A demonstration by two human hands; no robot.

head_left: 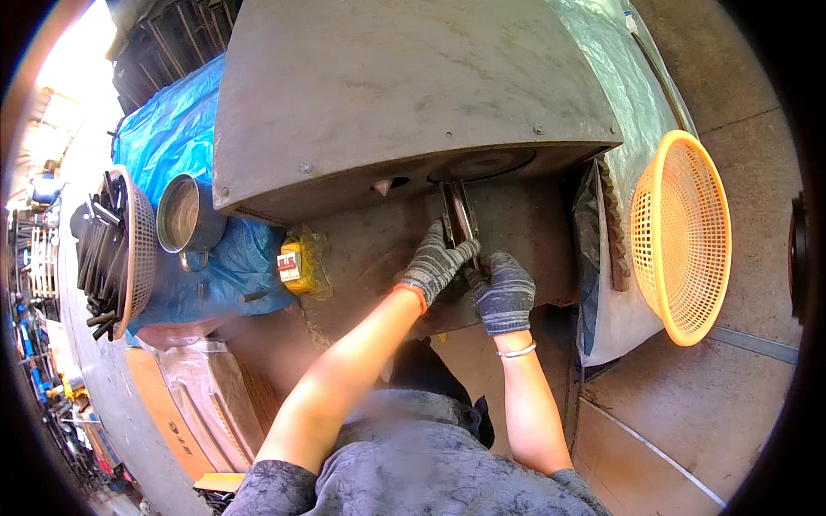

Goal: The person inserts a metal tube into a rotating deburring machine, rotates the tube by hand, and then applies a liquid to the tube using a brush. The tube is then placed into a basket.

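A grey metal housing (pixel 413 77) walls off the upper centre of the frame. A yellow switch box (pixel 297 268) and metal mug (pixel 206 225) obstruct the left, an orange basket (pixel 693 241) the right. Between box and fingers (pixel 436 240), the counter (pixel 361 254) leaves a passage.

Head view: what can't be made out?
In the head view:
What the right hand may hold: its own glove covers it.
Dark round part: obscured by the grey housing's shadow.
Far-left clutter: too small, blurred.
Dark object at right: cut off by the rim.
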